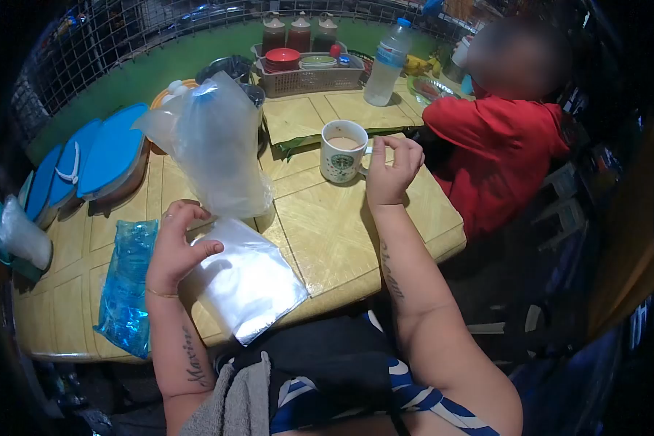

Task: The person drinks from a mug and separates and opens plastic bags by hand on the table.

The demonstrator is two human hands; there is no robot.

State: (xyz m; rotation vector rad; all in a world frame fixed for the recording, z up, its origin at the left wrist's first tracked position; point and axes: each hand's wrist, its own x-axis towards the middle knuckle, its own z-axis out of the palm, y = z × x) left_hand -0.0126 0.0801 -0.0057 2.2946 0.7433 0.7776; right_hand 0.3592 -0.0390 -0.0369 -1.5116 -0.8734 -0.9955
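Note:
My left hand (pixel 179 247) is at the left edge of a stack of clear plastic sheets or bags (pixel 251 283), fingers apart and curved, holding nothing. My right hand (pixel 394 168) is beside the handle of a white mug (pixel 340 161) holding a light brown drink; its thumb and fingertips come together near the handle, and whether they grip anything is hidden. A large translucent plastic bag (pixel 221 145) stands behind the stack. To the left of my left hand lies a blue plastic pack (pixel 127 283).
Blue-lidded containers (pixel 112 149) line the left side. At the back are a basket (pixel 309 81) with sauce bottles, a water bottle (pixel 387 65) and a long green leaf (pixel 298 145). A person in red (pixel 501 152) sits at the table's right side.

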